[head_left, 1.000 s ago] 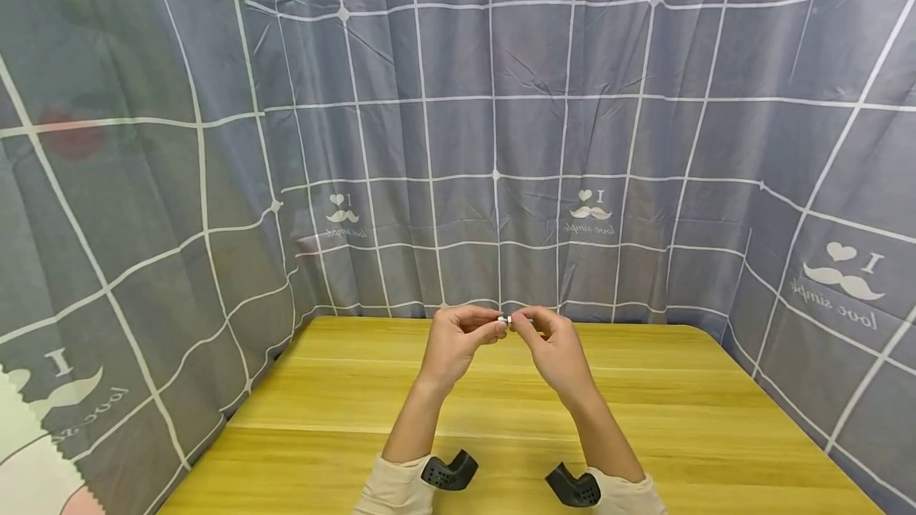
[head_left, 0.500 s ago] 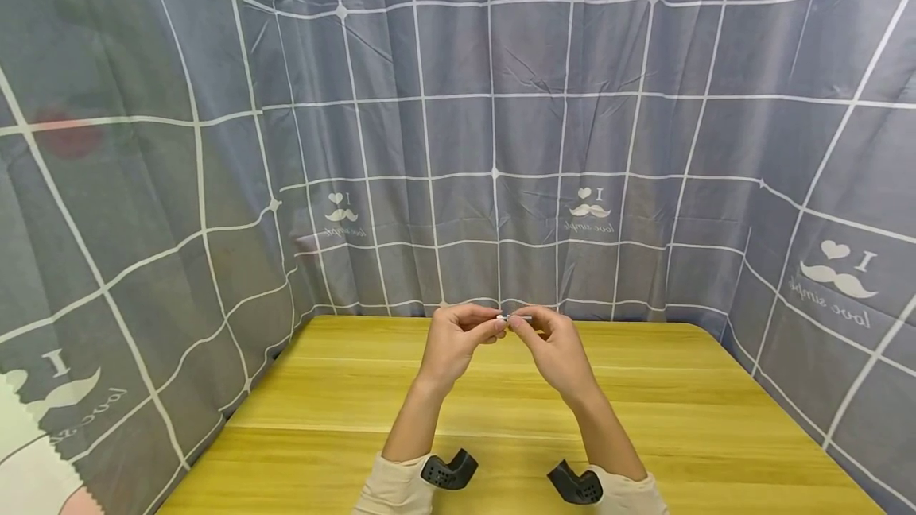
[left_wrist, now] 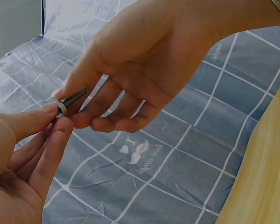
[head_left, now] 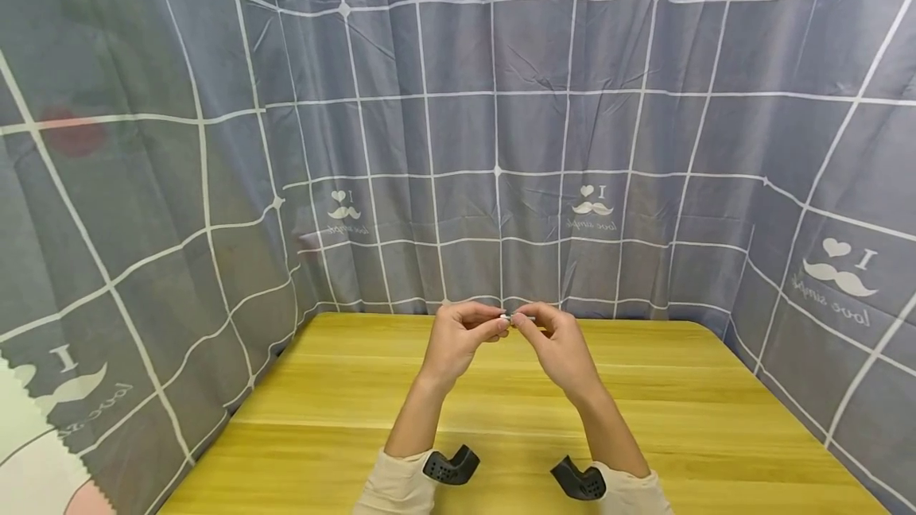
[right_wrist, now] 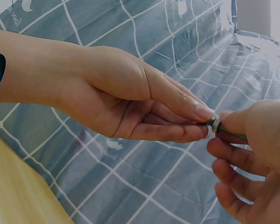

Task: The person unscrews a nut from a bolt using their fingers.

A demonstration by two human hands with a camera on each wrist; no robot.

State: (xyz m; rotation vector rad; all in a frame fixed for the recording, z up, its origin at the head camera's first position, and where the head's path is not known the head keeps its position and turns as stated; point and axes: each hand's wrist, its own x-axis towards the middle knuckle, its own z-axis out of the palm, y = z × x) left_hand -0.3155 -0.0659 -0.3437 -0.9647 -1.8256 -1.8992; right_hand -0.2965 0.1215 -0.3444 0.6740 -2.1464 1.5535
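My left hand [head_left: 452, 346] pinches a metal bolt [left_wrist: 76, 98] at its head end, between thumb and fingers. A pale metal nut [right_wrist: 216, 124] sits round the bolt, close to the left fingertips. My right hand [head_left: 556, 342] pinches at the nut with its thumb and index finger, and the threaded shank passes along its fingers. Its other fingers hang loosely bent in the right wrist view. Both hands meet above the far part of the table, fingertips nearly touching. The bolt head is mostly hidden by the left fingers.
A yellow wood-grain table [head_left: 343, 396] lies below the hands. Grey-blue curtains [head_left: 458, 133] with white grid lines enclose it at the back and sides. Black curved mounts [head_left: 451, 466] sit at both wrists. A pale scalloped-edged cloth [head_left: 43, 451] shows at the lower left.
The right fingertips have shifted slightly at the nut, and the bolt's angle looks a little different. Both hands stay nearly in place; the head view has moved slightly.
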